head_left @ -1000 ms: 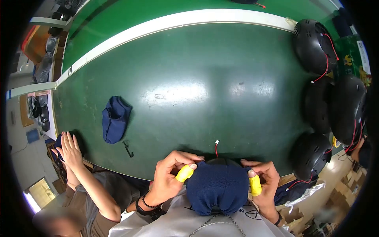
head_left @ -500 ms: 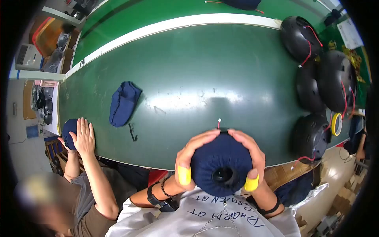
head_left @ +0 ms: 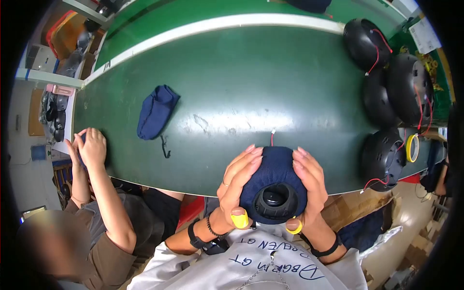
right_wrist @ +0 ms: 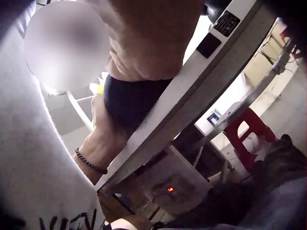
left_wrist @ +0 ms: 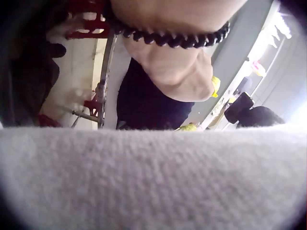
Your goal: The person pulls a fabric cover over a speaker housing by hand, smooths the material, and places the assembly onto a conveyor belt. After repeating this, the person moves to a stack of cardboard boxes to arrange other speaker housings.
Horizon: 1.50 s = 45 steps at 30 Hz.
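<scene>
A navy fabric cover [head_left: 268,166] wraps a rounded black plastic shell [head_left: 278,211] at the table's near edge. The shell's round opening faces the wearer, and a short red wire with a white connector [head_left: 273,133] sticks out beyond its far side. My left hand [head_left: 238,183] holds one side and my right hand [head_left: 310,186] the other, fingers curved over the fabric. Yellow tape wraps both thumbs, which lie by the near rim. In the left wrist view the cover [left_wrist: 148,103] shows below the palm; the right wrist view shows the cover [right_wrist: 132,98] between both hands.
A loose navy cover [head_left: 157,113] lies left of centre, with a black strip [head_left: 165,147] beside it. Several black shells [head_left: 382,159] with red wires stand at the right, near a yellow tape roll [head_left: 412,148]. Another person's hands [head_left: 92,147] work at the far left.
Both hands have gone from pinching the cover's edge to cupping its sides. The covered shell has tipped, so its round opening now shows fully. The other person's hands have shifted slightly.
</scene>
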Motion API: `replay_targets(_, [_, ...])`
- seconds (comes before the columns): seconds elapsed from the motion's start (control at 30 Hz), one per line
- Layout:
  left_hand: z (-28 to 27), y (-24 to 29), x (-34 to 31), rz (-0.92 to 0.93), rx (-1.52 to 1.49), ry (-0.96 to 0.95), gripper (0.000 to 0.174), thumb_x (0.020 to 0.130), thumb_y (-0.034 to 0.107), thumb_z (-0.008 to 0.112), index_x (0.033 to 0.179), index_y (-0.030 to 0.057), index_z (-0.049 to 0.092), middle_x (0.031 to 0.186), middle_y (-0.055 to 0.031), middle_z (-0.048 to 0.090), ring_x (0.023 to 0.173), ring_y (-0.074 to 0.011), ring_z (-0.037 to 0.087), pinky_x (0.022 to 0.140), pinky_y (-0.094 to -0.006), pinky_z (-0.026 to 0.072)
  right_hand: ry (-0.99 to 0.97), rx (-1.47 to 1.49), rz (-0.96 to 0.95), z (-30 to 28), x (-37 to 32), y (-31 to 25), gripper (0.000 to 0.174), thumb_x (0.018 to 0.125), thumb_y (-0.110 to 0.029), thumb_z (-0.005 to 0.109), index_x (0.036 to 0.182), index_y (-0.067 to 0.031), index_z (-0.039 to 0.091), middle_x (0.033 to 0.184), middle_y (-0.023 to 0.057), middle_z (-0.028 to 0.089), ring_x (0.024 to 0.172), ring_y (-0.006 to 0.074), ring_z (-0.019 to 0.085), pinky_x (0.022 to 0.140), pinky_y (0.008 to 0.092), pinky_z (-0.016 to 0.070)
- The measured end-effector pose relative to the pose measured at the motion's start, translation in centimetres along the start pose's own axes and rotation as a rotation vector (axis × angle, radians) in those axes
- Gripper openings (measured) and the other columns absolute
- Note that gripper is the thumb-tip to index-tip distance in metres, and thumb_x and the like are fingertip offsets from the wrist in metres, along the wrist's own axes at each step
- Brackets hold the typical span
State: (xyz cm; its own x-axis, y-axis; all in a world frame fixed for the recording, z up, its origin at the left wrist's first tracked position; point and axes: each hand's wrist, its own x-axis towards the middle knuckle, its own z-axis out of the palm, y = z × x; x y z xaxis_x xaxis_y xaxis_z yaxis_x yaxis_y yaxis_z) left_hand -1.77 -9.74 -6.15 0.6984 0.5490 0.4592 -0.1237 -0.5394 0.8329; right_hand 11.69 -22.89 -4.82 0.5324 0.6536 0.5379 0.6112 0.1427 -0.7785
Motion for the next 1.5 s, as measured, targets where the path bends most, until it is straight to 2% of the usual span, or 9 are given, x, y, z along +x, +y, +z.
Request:
replay_targets(0.27, [-1.7,0.4,2.9,-0.023,-0.109,-0.215,0.097,0.105,0.071,0.018,0.134,-0.0107,0.061,0.137,-0.0292,0.062,0.133,-0.0451,0.057,0.115,-0.053,0.0407,-0.175,0.103,0.121,-0.7,2.6,-0.1,0.099,0.09,-0.084,0.048,0.124,0.0073,0.069,0.125,0.0247,0.07,0.122,0.0415,0.066,0.109,0.0532,0.0468])
replay_targets(0.6, [-1.3,-0.1,2.7,-0.221,-0.271,-0.188,0.102,0.102,0.076,0.019,0.137,-0.0115,0.058,0.139,-0.0294,0.06,0.133,-0.0428,0.057,0.114,-0.0494,0.0423,-0.186,0.279,0.314,-0.5,3.0,0.7,0.103,0.088,-0.085,0.05,0.127,0.0093,0.067,0.127,0.0284,0.068,0.123,0.0414,0.066,0.108,0.0486,0.0479])
replay_targets(0.67, [-1.3,0.1,2.8,-0.25,-0.296,-0.172,0.102,0.102,0.076,0.019,0.138,-0.0114,0.057,0.14,-0.0297,0.059,0.133,-0.0423,0.057,0.114,-0.0488,0.0422,-0.141,0.377,0.48,-0.2,3.0,0.4,0.104,0.089,-0.085,0.05,0.129,0.01,0.065,0.13,0.0284,0.066,0.124,0.0392,0.065,0.108,0.0454,0.0482])
replay_targets(0.77, [-0.9,-0.1,2.5,-0.227,-0.318,-0.127,0.088,0.107,0.064,0.02,0.137,-0.01,0.058,0.138,-0.0298,0.06,0.132,-0.0409,0.058,0.114,-0.0465,0.0427,-0.152,0.366,0.445,-0.3,2.9,0.4,0.102,0.091,-0.083,0.048,0.13,0.0097,0.064,0.132,0.0285,0.065,0.125,0.0372,0.064,0.108,0.0429,0.0479])
replay_targets(0.87, [-0.9,0.2,2.3,-0.292,-0.267,-0.128,0.098,0.104,0.072,0.012,0.134,-0.0068,0.061,0.14,-0.0258,0.061,0.132,-0.0352,0.058,0.115,-0.0459,0.0409,-0.14,0.355,0.403,-0.1,2.9,0.3,0.099,0.094,-0.081,0.047,0.13,0.0092,0.065,0.132,0.0281,0.065,0.124,0.0365,0.064,0.108,0.0423,0.0469])
replay_targets(0.9, [-0.3,-0.4,1.9,-0.201,-0.352,-0.028,0.071,0.109,0.045,0.023,0.132,-0.0097,0.062,0.134,-0.0289,0.063,0.128,-0.0391,0.061,0.112,-0.0444,0.044,-0.13,0.352,0.389,-0.1,2.8,0.4,0.097,0.095,-0.08,0.046,0.13,0.0092,0.065,0.132,0.0278,0.065,0.125,0.0365,0.064,0.108,0.0422,0.0471])
replay_targets(1.27, [-0.1,0.2,2.1,-0.266,-0.42,0.008,0.066,0.11,0.042,0.025,0.131,-0.0082,0.063,0.135,-0.0253,0.065,0.132,-0.0364,0.059,0.115,-0.0446,0.0403,-0.136,0.28,0.175,-0.6,2.8,0.3,0.082,0.1,-0.067,0.05,0.129,0.0078,0.066,0.131,0.0281,0.065,0.127,0.0394,0.062,0.11,0.0438,0.0456])
replay_targets(1.37, [-1.5,1.9,2.7,-0.136,-0.092,-0.021,0.069,0.11,0.046,0.026,0.134,-0.0078,0.062,0.136,-0.0259,0.064,0.133,-0.0393,0.058,0.116,-0.0461,0.0399,-0.149,0.199,0.121,-1.2,3.2,-0.9,0.078,0.099,-0.064,0.054,0.128,0.0071,0.067,0.132,0.0271,0.065,0.129,0.0425,0.06,0.112,0.0464,0.0436])
replay_targets(1.5, [-0.7,1.3,2.1,-0.002,-0.086,-0.027,0.068,0.109,0.046,0.03,0.132,-0.009,0.063,0.134,-0.0276,0.064,0.131,-0.0426,0.059,0.116,-0.0481,0.0404,-0.101,0.115,0.064,0.2,2.4,-0.8,0.08,0.097,-0.066,0.056,0.124,0.008,0.068,0.126,0.0258,0.068,0.125,0.0438,0.063,0.111,0.0489,0.0454])
